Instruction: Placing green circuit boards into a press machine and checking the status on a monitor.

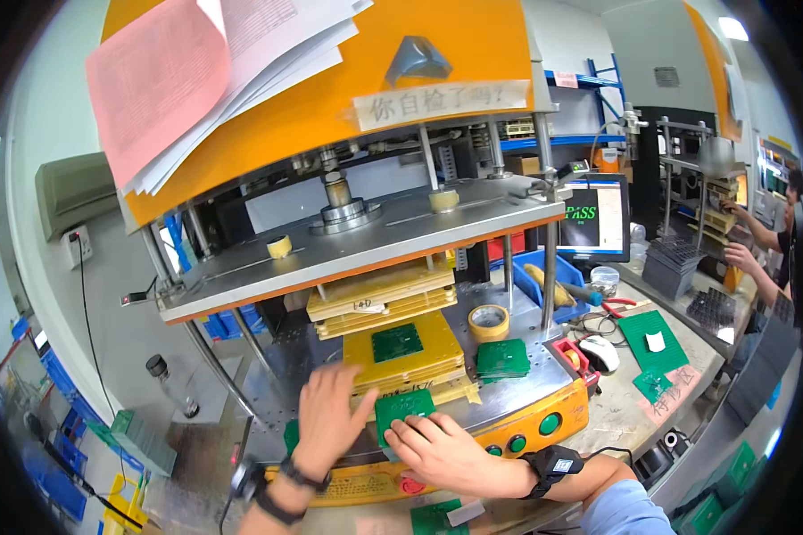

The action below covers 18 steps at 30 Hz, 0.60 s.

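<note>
A green circuit board [405, 404] is gripped by my right hand [446, 453], tilted at the front edge of the press bed, its thumb hidden. My left hand [328, 412] hovers just left of that board, fingers spread and slightly blurred, nothing in them. Beyond both hands, another green circuit board [397, 342] lies in the recess of a yellow fixture plate [437, 337]. Right of the fixture sits a stack of green boards [503, 358]. Part of one more green board [292, 434] shows beside my left wrist.
Above the fixture hang a yellow upper plate [379, 299] and the press's metal platen [366, 241]. Green buttons [550, 423] line the orange front panel. A tape roll [488, 322], blue bin [544, 290], mouse [600, 353] and monitor [598, 218] stand right. Another person's hand [740, 257] is far right.
</note>
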Motion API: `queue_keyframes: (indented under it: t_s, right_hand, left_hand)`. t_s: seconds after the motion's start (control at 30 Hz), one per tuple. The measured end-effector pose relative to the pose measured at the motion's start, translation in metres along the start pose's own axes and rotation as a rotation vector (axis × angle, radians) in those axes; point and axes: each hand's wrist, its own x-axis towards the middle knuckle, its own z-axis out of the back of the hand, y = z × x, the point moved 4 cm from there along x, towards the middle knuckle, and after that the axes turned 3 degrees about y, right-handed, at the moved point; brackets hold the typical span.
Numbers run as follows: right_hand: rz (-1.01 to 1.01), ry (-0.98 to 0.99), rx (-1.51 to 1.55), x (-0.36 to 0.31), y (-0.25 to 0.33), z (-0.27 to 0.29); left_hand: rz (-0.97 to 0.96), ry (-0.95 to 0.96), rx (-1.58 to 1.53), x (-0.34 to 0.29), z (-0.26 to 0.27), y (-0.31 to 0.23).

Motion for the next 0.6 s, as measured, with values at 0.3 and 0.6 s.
queue_keyframes:
  t_s: [0.3, 0.6]
  right_hand:
    - [0.018, 0.011, -0.023, -0.001, 0.003, -0.003]
    - [0.0, 0.096, 0.362, 0.001, -0.036, 0.008]
  left_hand:
    - [0.006, 0.448, -0.133, 0.087, -0.072, 0.059]
    - [0.012, 0.066, -0.135, -0.042, 0.029, 0.085]
